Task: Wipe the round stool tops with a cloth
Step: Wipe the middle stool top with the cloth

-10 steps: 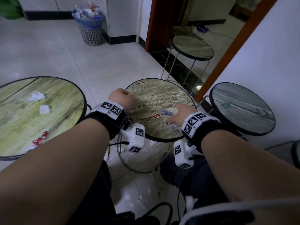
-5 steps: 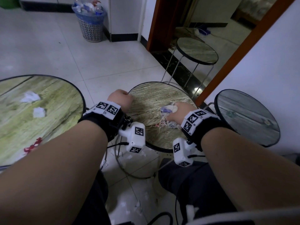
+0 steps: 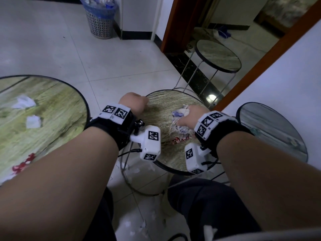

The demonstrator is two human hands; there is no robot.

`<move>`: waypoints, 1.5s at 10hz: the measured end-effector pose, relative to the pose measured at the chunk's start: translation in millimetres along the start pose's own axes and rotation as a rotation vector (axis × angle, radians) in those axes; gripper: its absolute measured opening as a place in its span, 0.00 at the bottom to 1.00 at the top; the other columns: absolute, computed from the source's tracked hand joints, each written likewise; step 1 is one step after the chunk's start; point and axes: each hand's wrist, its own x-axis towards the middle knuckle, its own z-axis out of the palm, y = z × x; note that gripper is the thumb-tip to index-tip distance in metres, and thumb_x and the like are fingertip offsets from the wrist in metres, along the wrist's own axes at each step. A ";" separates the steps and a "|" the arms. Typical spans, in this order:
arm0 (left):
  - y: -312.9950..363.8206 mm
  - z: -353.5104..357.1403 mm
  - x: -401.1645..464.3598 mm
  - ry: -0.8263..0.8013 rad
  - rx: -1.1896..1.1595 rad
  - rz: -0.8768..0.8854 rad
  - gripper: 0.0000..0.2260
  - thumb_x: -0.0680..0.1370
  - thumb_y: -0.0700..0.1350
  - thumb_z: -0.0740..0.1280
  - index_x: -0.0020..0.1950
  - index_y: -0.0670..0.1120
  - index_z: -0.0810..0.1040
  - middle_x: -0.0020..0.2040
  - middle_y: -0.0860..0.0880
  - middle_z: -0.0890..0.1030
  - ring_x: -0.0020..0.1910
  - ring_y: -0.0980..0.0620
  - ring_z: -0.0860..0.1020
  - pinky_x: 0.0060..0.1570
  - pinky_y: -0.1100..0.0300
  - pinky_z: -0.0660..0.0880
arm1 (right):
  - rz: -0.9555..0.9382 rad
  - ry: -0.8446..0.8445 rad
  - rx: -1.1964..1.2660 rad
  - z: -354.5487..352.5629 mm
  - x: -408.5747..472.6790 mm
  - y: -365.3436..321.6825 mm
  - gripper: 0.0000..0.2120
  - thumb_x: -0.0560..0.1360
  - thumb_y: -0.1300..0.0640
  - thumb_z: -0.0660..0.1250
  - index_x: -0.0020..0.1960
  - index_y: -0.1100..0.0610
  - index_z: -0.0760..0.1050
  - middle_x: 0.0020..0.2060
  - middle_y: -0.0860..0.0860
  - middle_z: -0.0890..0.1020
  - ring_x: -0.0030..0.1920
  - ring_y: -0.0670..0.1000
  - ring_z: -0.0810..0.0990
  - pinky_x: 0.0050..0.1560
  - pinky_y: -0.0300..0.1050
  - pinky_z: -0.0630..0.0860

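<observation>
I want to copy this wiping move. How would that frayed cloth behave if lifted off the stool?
Probably floppy: the cloth bunches under the right hand and trails loose threads. It looks light and thin, so likely to drape, and its frayed edge may snag on the stool top's rim.

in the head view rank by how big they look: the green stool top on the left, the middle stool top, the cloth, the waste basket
1. green stool top, partly cut off
2. middle stool top, partly hidden by both wrists
3. waste basket, far off and cropped, so its rank above the cloth is unsure
4. cloth, partly under the right hand
</observation>
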 end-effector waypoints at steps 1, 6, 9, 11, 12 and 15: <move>0.8 1.2 6.5 0.010 -0.021 -0.032 0.16 0.79 0.47 0.60 0.54 0.36 0.79 0.52 0.39 0.80 0.47 0.44 0.74 0.45 0.59 0.66 | -0.008 0.002 0.002 0.8 6.6 -1.9 0.16 0.68 0.50 0.69 0.51 0.59 0.78 0.42 0.55 0.79 0.39 0.53 0.74 0.39 0.42 0.70; 3.9 -4.9 15.9 0.026 -0.252 -0.160 0.15 0.78 0.41 0.62 0.63 0.38 0.75 0.62 0.40 0.77 0.62 0.42 0.76 0.37 0.63 0.71 | -0.070 0.014 -0.047 -4.6 42.2 -15.9 0.14 0.62 0.45 0.67 0.37 0.55 0.74 0.34 0.52 0.78 0.34 0.53 0.76 0.35 0.43 0.70; -6.1 -0.8 42.3 0.013 -0.203 -0.107 0.15 0.77 0.42 0.63 0.63 0.38 0.76 0.62 0.40 0.78 0.61 0.42 0.77 0.53 0.54 0.75 | -0.090 0.016 -0.013 -12.6 60.1 -28.0 0.15 0.62 0.45 0.68 0.40 0.56 0.77 0.37 0.53 0.80 0.38 0.53 0.80 0.40 0.45 0.77; -8.2 -4.0 50.3 -0.022 -0.267 -0.118 0.14 0.78 0.42 0.63 0.62 0.39 0.76 0.60 0.42 0.79 0.60 0.44 0.77 0.57 0.54 0.74 | -0.113 0.002 -0.001 -21.7 65.8 -33.7 0.15 0.63 0.44 0.67 0.43 0.55 0.78 0.38 0.53 0.81 0.39 0.54 0.80 0.40 0.44 0.75; -7.4 -3.9 52.0 -0.029 -0.307 -0.127 0.14 0.78 0.42 0.64 0.61 0.38 0.77 0.60 0.42 0.80 0.60 0.44 0.78 0.58 0.54 0.73 | -0.119 0.011 0.018 -24.2 69.6 -37.3 0.21 0.58 0.42 0.66 0.46 0.53 0.78 0.42 0.52 0.82 0.42 0.53 0.80 0.47 0.47 0.79; -4.0 -2.1 52.1 -0.038 -0.367 -0.126 0.09 0.78 0.42 0.64 0.38 0.48 0.73 0.60 0.41 0.80 0.48 0.50 0.77 0.39 0.62 0.72 | -0.123 0.044 0.079 -31.4 79.9 -36.9 0.22 0.65 0.45 0.72 0.55 0.54 0.74 0.49 0.52 0.80 0.49 0.54 0.78 0.55 0.50 0.76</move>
